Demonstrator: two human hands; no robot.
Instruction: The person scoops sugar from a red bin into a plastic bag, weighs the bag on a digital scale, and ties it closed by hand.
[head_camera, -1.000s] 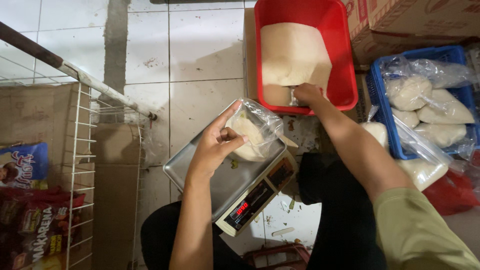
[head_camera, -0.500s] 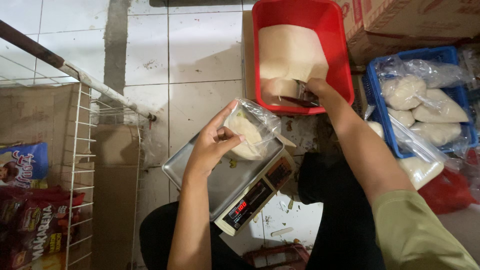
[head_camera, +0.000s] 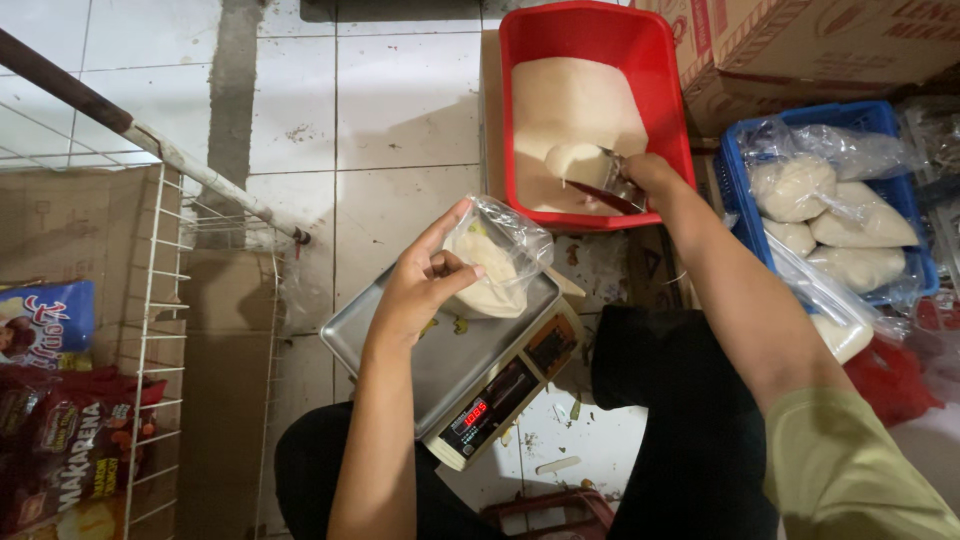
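Note:
My left hand (head_camera: 425, 285) holds open the mouth of a clear plastic bag (head_camera: 497, 262) partly filled with white powder. The bag rests on the steel pan of a digital scale (head_camera: 450, 365). My right hand (head_camera: 650, 175) grips a metal scoop (head_camera: 592, 172) heaped with the same powder, lifted just above the powder inside a red plastic tub (head_camera: 665, 90). The scoop is still over the tub, up and to the right of the bag.
A blue crate (head_camera: 745, 190) at the right holds several filled, tied bags. Cardboard boxes (head_camera: 800, 55) stand behind it. A white wire rack (head_camera: 160, 330) with snack packets (head_camera: 45, 430) stands at the left. White floor tiles lie beyond the scale.
My right hand dug the scoop into the tub's powder and has raised it full. My left hand and the bag stayed on the scale.

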